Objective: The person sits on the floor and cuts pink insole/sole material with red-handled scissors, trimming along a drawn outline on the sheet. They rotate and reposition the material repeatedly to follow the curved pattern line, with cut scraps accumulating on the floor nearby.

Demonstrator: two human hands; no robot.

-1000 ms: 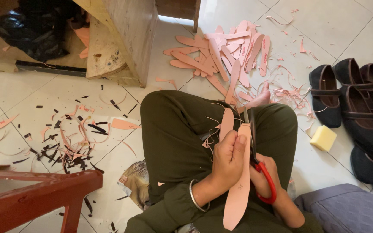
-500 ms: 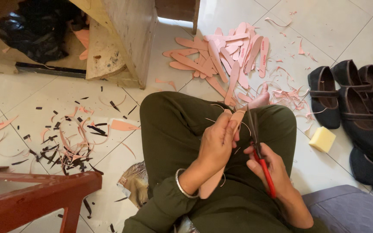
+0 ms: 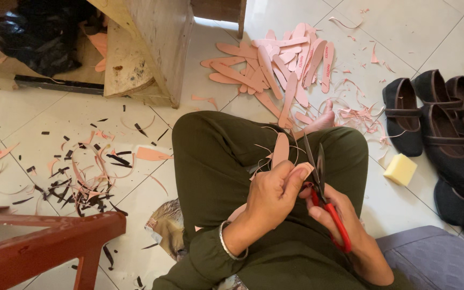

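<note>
My left hand (image 3: 272, 196) grips a pink shoe insole (image 3: 280, 150) over my lap, its tip pointing away from me and its lower end showing under my wrist. My right hand (image 3: 335, 215) holds red-handled scissors (image 3: 320, 185) with the blades slightly apart, right beside the insole's edge. Thin pink trimmings curl around the insole on my dark green trousers (image 3: 216, 156).
A heap of pink insoles (image 3: 275, 64) lies on the tiled floor ahead. Black shoes (image 3: 441, 123) and a yellow sponge (image 3: 400, 169) sit at right. Black and pink scraps (image 3: 87, 172) litter the left floor. A wooden cabinet (image 3: 151, 48) stands ahead, a red wooden frame (image 3: 44, 247) at lower left.
My left hand has turned the insole and drawn it up, so less of it hangs below my wrist. The scissors have moved up against its edge.
</note>
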